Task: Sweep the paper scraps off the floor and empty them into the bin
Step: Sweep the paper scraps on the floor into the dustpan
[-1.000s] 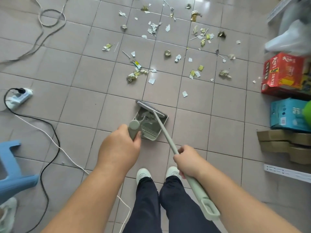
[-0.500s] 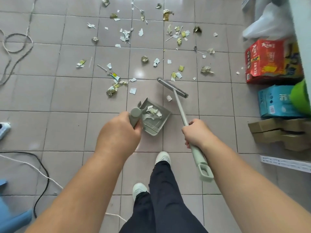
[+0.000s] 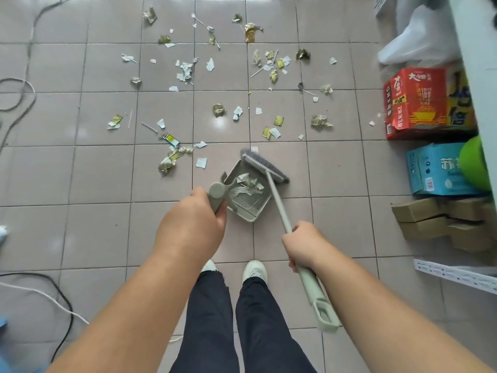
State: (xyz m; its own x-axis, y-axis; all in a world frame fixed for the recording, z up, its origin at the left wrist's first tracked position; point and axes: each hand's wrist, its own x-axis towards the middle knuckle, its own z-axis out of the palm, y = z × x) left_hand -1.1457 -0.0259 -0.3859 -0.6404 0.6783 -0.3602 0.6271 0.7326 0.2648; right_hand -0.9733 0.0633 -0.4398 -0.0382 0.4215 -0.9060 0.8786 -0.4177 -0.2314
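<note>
Gripping dustpan (image 3: 246, 196) handle with left hand (image 3: 192, 228), fingers curled round it; pan sits on the tiled floor (image 3: 88, 179), a few scraps inside. Right hand (image 3: 304, 244) wrapped round broom (image 3: 279, 208) shaft, bristles at the pan's mouth. Most paper scraps (image 3: 219, 110) lie scattered on the tiles beyond.

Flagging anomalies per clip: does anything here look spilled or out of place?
Yes: paper scraps lie strewn across the floor tiles beyond the dustpan, which holds only a few. Nothing looks damaged.
</note>
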